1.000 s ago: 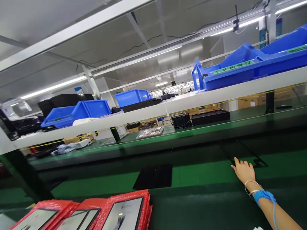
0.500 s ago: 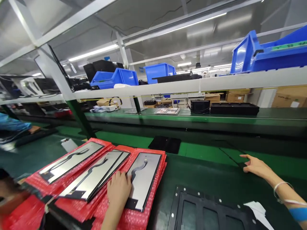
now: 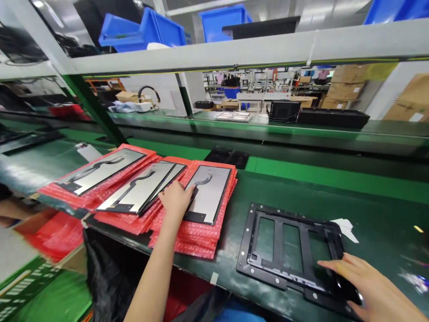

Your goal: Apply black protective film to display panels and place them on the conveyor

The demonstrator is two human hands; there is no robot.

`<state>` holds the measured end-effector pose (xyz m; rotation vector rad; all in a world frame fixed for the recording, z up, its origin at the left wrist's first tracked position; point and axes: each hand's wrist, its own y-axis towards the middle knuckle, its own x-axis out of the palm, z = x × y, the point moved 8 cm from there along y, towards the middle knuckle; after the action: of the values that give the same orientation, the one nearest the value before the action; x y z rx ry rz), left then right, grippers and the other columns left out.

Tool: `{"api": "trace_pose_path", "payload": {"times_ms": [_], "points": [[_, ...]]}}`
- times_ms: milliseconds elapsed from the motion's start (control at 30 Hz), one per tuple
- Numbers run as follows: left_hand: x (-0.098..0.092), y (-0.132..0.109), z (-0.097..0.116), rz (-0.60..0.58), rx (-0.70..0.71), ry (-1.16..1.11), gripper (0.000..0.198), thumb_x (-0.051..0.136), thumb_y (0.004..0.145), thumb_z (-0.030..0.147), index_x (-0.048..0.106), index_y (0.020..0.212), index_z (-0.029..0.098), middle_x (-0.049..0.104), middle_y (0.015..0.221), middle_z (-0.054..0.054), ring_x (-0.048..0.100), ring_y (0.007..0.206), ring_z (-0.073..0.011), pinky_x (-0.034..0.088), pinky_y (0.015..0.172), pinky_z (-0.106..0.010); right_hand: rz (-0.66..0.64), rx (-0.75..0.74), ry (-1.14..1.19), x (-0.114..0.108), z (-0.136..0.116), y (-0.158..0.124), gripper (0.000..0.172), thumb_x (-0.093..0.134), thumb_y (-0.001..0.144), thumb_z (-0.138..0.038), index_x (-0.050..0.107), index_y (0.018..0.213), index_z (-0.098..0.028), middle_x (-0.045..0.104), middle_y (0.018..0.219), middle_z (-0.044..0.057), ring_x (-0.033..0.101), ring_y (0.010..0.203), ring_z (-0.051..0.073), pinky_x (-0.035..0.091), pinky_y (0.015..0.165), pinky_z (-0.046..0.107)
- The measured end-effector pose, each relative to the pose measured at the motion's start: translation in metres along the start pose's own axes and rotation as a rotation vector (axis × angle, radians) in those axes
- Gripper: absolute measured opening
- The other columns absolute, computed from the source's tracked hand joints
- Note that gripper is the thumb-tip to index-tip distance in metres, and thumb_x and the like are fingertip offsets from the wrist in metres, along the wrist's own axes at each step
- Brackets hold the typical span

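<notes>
Silver-backed display panels with dark ribbon cables lie on red bubble-wrap stacks: a left panel [image 3: 103, 170], overlapping middle panels [image 3: 142, 185] and a right panel [image 3: 209, 194]. My left hand [image 3: 176, 199] is bent over the left edge of the right panel, beside its cable; what its fingers grip is hidden. A black fixture frame [image 3: 278, 241] with rectangular openings and pale round dots lies to the right. At its lower right corner, my right hand [image 3: 362, 281] has its thumb and fingers around something dark and glossy, partly hidden.
White paper [image 3: 346, 229] lies behind the fixture. A dark flat item [image 3: 228, 156] sits behind the stacks, and a white bottle [image 3: 87, 152] at the left. Below left is a box of red wrap [image 3: 56, 237]. Blue bins [image 3: 223, 22] stand on the shelf.
The view has tilted down, showing more of the fixture and the table's front edge. My right hand has come down from beyond the fixture to its lower right corner. My left hand stays at the panels.
</notes>
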<state>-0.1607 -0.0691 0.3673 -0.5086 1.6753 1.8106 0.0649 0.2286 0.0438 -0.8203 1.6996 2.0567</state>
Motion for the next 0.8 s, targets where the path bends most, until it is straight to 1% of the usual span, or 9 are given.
{"api": "trace_pose_path", "payload": {"times_ms": [133,200,300,367,433,500,600,700,800], "points": [[-0.001,0.006,-0.003,-0.036,-0.016,-0.074,0.051,0.056,0.091,0.048,0.055,0.118,0.004,0.063,0.115,-0.021,0.053,0.118,-0.0356,0.028,0.102,-0.043,-0.169,0.045,-0.146,0.009,-0.001,0.01,0.082,0.082,0.051,-0.005,0.063,0.131,-0.012,0.042,0.117,0.005,0.035,0.109,0.042,0.052,0.091,0.049],[-0.002,0.007,-0.004,-0.048,-0.021,-0.118,0.048,0.056,0.091,0.047,0.056,0.115,0.006,0.063,0.113,-0.02,0.055,0.117,-0.0354,0.027,0.102,-0.043,-0.191,0.061,-0.124,0.008,-0.003,0.013,0.085,0.084,0.054,0.0,0.06,0.134,-0.011,0.044,0.11,0.005,0.04,0.104,0.041,0.05,0.093,0.05],[0.001,0.011,-0.006,-0.063,-0.015,-0.185,0.037,0.057,0.089,0.046,0.06,0.094,0.009,0.066,0.103,-0.02,0.056,0.112,-0.0374,0.026,0.102,-0.045,-0.027,0.049,0.04,-0.007,-0.009,0.017,0.063,0.066,0.079,-0.019,0.05,0.14,-0.011,0.043,0.115,0.007,0.043,0.102,0.039,0.049,0.088,0.054],[0.002,0.015,-0.008,-0.068,-0.005,-0.248,0.035,0.059,0.086,0.045,0.056,0.075,0.012,0.066,0.09,-0.02,0.058,0.106,-0.0388,0.026,0.101,-0.047,0.134,0.025,0.139,-0.022,-0.013,0.017,0.053,0.045,0.089,-0.022,0.042,0.141,-0.013,0.041,0.119,0.008,0.045,0.101,0.038,0.05,0.08,0.051],[0.002,0.018,-0.011,-0.075,-0.007,-0.365,0.035,0.063,0.08,0.043,0.051,0.065,0.014,0.063,0.078,-0.015,0.059,0.092,-0.0343,0.03,0.096,-0.046,0.235,0.009,0.168,-0.03,-0.017,0.019,0.046,0.034,0.095,-0.02,0.036,0.141,-0.015,0.042,0.118,0.007,0.047,0.098,0.037,0.05,0.074,0.047],[-0.002,0.018,-0.014,-0.09,-0.029,-0.54,0.032,0.066,0.074,0.041,0.049,0.066,0.015,0.057,0.065,-0.007,0.056,0.072,-0.0244,0.039,0.081,-0.039,0.28,0.034,0.166,-0.034,-0.018,0.024,0.04,0.033,0.1,-0.021,0.035,0.14,-0.019,0.043,0.117,0.005,0.047,0.099,0.035,0.048,0.07,0.042],[-0.016,0.01,-0.018,-0.107,-0.083,-0.853,0.03,0.066,0.064,0.038,0.046,0.068,0.015,0.045,0.053,0.0,0.042,0.05,-0.0132,0.033,0.055,-0.026,0.348,0.095,0.204,-0.04,-0.018,0.031,0.035,0.032,0.103,-0.022,0.038,0.138,-0.024,0.043,0.118,0.001,0.047,0.1,0.031,0.04,0.08,0.036],[-0.033,-0.006,-0.022,-0.073,-0.15,-1.141,0.037,0.068,0.052,0.035,0.047,0.075,0.015,0.049,0.053,0.001,0.044,0.047,-0.0121,0.033,0.047,-0.022,0.428,0.095,0.325,-0.051,-0.027,0.041,0.034,0.033,0.106,-0.02,0.039,0.139,-0.026,0.041,0.122,0.0,0.047,0.099,0.026,0.028,0.093,0.027],[-0.037,-0.024,-0.025,-0.051,-0.214,-1.372,0.048,0.07,0.046,0.026,0.054,0.09,0.013,0.059,0.062,-0.002,0.053,0.052,-0.0128,0.041,0.048,-0.021,0.517,0.077,0.458,-0.068,-0.041,0.057,0.035,0.036,0.109,-0.018,0.042,0.142,-0.024,0.039,0.124,0.002,0.047,0.102,0.026,0.029,0.094,0.024]]}}
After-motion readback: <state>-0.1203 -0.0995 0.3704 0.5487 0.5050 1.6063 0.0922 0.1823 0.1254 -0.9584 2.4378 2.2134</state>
